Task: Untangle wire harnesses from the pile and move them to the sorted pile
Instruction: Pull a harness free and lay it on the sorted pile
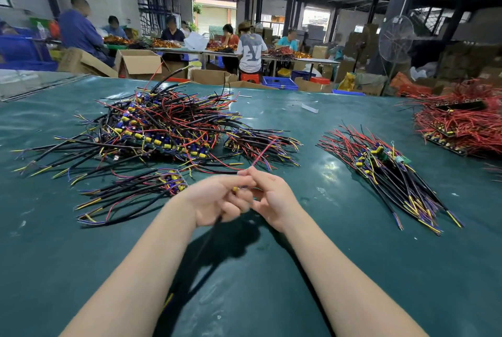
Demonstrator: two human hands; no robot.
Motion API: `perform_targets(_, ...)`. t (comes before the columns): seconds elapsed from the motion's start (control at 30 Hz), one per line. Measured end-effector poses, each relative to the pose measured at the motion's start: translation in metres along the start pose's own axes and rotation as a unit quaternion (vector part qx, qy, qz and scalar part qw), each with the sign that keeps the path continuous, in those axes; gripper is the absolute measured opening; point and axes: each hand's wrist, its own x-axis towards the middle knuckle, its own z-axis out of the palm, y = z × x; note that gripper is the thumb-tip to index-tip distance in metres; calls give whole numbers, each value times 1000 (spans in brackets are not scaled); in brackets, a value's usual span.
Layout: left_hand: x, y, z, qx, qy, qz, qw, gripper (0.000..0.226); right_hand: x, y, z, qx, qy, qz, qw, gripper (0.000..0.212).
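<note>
Green table covering [81, 241] in a warehouse workshop; other workers [251, 48] sit at benches behind.

Head view: the left hand [217, 201] and right hand [274, 201] meet at centre above the table. Both have their fingers curled, pinching one wire harness [260, 156] between them. Its red lead rises from the fingertips, and a blurred black cable trails toward the camera. The tangled pile [163, 124] lies beyond on the left, with a small bundle [130, 195] beside it. The sorted pile [380, 171] lies to the right, apart from the hands. A red-wire heap [461, 124] sits at the far right.
</note>
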Motion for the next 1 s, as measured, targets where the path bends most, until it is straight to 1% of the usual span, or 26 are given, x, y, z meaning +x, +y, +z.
perform_targets(0.03,4,-4,4,14,5,-13,1000,7,0,-1,0,12,14,-11,1000,23)
perform_targets(0.1,7,-7,6,1,10,-15,1000,2,1,-2,-3,4,42,-26,999,25)
perform_targets(0.13,7,-8,5,0,22,-10,1000,5,2,-2,-3,-3,52,-31,998,25)
perform_targets(0.2,9,-10,1,43,66,19,997,16,3,-2,-4,0,71,-34,997,26)
perform_targets(0.23,9,-11,1,76,87,40,993,18,3,-2,-3,2,78,-33,996,26)
perform_targets(0.33,11,-17,3,140,124,91,978,16,3,0,-3,3,94,-30,995,26)
perform_targets(0.47,10,-18,3,164,103,121,974,19,3,-1,-6,24,119,-34,992,23)
perform_targets(0.53,10,-20,2,170,98,135,971,19,2,-4,-8,29,119,-38,992,21)
perform_targets(0.67,13,-20,-1,134,82,141,977,17,3,-6,-10,62,116,-31,991,20)
perform_targets(0.73,12,-20,-1,120,60,127,983,17,4,-7,-12,58,137,-34,988,21)
perform_targets(0.8,11,-20,0,126,38,110,985,18,4,-11,-18,51,175,-41,982,22)
perform_targets(0.9,8,-21,4,154,14,91,984,19,6,-17,-32,83,226,-49,969,24)
perform_targets(1.0,9,-22,6,180,-1,81,980,19,6,-19,-37,100,253,-64,960,24)
